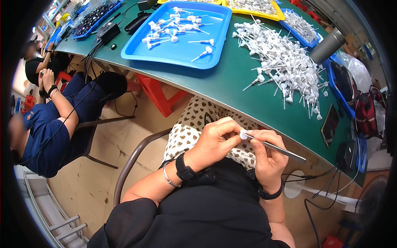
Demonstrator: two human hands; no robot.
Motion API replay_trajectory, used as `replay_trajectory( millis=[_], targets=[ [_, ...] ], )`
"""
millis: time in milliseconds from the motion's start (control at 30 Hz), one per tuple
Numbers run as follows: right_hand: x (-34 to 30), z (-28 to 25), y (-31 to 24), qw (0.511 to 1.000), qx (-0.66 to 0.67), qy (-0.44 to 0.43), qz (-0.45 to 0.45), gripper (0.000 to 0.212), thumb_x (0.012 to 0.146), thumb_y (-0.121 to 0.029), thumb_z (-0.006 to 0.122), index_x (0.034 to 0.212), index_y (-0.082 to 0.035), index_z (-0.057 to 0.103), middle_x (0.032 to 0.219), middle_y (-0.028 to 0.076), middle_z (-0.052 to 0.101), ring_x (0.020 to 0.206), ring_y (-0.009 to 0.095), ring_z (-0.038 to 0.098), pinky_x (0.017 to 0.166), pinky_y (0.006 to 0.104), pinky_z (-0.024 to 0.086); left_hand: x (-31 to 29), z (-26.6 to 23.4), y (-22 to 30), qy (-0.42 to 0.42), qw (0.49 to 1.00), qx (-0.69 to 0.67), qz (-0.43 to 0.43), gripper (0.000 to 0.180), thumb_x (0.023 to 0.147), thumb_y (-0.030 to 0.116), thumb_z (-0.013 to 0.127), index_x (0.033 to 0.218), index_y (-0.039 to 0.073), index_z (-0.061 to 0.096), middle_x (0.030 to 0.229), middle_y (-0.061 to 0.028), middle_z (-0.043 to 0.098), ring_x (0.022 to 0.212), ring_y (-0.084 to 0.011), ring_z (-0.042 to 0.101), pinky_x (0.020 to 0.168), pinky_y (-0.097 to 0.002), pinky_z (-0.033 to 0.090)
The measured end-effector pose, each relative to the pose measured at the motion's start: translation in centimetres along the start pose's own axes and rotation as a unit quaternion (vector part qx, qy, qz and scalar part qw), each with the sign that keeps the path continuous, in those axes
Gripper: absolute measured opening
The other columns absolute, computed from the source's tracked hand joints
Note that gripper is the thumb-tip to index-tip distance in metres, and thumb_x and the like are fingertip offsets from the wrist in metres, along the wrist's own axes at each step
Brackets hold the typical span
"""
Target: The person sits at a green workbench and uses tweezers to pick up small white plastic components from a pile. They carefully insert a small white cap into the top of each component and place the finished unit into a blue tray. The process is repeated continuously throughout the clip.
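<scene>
My left grip pinches a small white part over my lap, my right grip clasps a slim metal tool, tip at the part, and on the green surface a white heap lies toward one o'clock, a blue tray toward eleven.

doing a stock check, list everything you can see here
table: one, green, ahead
large tray: one, blue, tabletop
other trays: several, blue or yellow, table
loose pieces: many, white, tabletop
cylinder: one, grey, table's right
phone: one, black, right
bag: one, dark red, right
cables: several, black, both sides
fan: one, dark, lower right
nearest stool: one, red, below table
co-workers: two, dark clothing, left
held piece: one, white, centre
tool: one, grey, centre
left hand: one, bare, on held piece
right hand: one, bare, on tool
</scene>
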State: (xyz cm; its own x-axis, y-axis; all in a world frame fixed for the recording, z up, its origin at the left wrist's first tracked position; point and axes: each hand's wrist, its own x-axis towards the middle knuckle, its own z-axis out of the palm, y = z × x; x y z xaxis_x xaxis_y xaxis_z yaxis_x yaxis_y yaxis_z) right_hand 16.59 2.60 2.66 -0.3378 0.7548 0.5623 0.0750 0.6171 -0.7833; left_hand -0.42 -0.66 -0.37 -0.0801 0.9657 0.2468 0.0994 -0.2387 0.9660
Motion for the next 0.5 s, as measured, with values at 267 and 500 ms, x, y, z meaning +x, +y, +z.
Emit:
replay_trajectory(
  millis=[267,500],
  targets=[
    [-0.15,0.16,-0.47,0.987,0.098,0.033,0.123,0.009,0.097,0.002,0.066,0.105,0.005,0.064,0.101,0.013,0.072,0.088,0.016,0.071,0.074,0.0263,0.057,0.01,-0.08,0.24,-0.012,0.998,-0.049,-0.043,0.008,0.091,0.005,0.076,0.096,0.000,0.072,0.090,-0.0027,0.066,0.074,-0.0062,0.061,0.062,-0.0225,0.049],
    [-0.11,0.26,-0.27,0.980,0.142,0.049,0.134,0.010,0.098,0.002,0.066,0.107,0.005,0.064,0.102,0.012,0.072,0.087,0.016,0.071,0.074,0.0251,0.056,0.05,0.01,-0.05,-0.026,0.996,-0.079,-0.045,0.007,0.093,0.006,0.075,0.096,0.000,0.072,0.091,-0.0025,0.066,0.075,-0.0057,0.061,0.063,-0.0217,0.049]
  ],
)
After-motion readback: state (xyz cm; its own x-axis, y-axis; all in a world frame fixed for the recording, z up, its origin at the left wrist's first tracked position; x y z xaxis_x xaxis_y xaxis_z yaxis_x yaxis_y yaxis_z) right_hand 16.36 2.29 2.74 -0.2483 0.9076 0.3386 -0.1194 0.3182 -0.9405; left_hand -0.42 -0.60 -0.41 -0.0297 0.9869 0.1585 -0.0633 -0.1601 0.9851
